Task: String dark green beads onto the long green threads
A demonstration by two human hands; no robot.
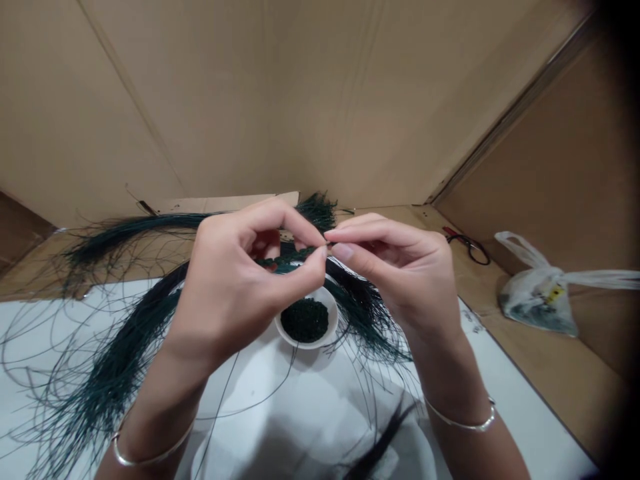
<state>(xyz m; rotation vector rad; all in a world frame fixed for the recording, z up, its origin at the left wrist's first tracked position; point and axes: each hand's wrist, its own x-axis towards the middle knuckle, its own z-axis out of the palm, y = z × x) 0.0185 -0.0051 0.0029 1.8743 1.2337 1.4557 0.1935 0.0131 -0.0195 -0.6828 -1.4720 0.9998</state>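
Note:
My left hand is closed in a pinch, thumb against forefinger, on a dark green strand that looks strung with small beads. The strand runs back under the curled fingers, which partly hide it. Fingertip to fingertip with it, my right hand pinches the strand's thin end; the exact point of contact is too small to make out. Below the hands stands a white bowl holding small dark green beads. Bundles of thin dark green wire-like strands lie behind and beside the bowl, with loose ends spreading left.
Another strand bundle lies along the back by the cardboard wall. A tied clear plastic bag and a dark looped tool with red sit at the right. A black tuft lies on the white surface in front.

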